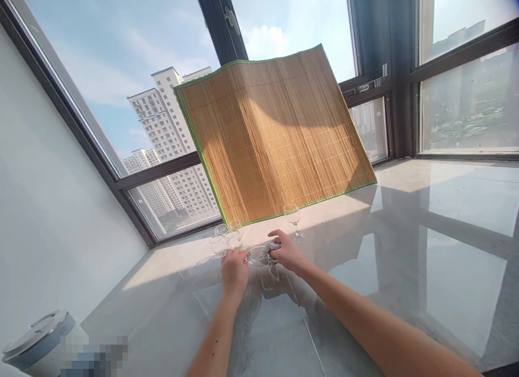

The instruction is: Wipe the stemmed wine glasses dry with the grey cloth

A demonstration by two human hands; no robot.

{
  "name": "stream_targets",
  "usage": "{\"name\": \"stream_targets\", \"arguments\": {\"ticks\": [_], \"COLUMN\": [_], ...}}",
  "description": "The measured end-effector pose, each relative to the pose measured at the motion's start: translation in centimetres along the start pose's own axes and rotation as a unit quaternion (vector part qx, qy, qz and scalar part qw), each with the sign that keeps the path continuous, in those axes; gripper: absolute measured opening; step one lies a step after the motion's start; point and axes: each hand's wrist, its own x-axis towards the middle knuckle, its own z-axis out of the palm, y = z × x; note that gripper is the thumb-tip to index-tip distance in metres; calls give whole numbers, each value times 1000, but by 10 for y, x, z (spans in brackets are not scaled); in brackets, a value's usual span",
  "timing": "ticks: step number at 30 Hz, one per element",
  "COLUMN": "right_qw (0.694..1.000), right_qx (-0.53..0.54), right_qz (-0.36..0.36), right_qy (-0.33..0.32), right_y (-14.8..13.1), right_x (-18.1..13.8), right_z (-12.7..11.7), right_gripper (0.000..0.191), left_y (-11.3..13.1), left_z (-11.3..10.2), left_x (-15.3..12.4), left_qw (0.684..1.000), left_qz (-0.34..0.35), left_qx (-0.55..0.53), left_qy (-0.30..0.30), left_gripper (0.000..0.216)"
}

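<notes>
Seemingly mid-wipe, the left hand point(234, 271) closes its fingers on a small glass point(258, 255) over the worktop point(405, 247), the right hand point(287, 251) bunches a cloth point(273, 246) against it, and other glasses point(227, 236) wait just beyond.

Mat point(271, 133) leaning on the window point(121, 68) at the back of the counter point(405, 247); glass cluster point(227, 237) before its left corner, lone glass point(293, 220) to the right; nearer, middle glass point(258, 255) between left hand point(234, 271) and right hand point(286, 251); lidded canister point(38, 339) far left, nearest
</notes>
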Motion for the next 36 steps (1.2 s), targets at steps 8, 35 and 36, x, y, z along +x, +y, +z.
{"name": "stream_targets", "arguments": {"ticks": [8,35,36], "right_qw": [991,998,997], "right_qx": [-92,47,61], "right_qz": [-49,1,11], "right_qy": [84,52,51], "right_y": [14,-8,-9], "right_x": [2,-3,-4], "right_z": [1,4,4], "right_gripper": [78,55,56], "left_y": [11,3,2], "left_z": [-11,7,7], "left_x": [-2,-1,0], "left_qw": [997,997,997], "left_qz": [35,-45,-44], "left_qx": [44,-28,-37], "left_qy": [44,-51,-54], "left_gripper": [27,23,23]}}
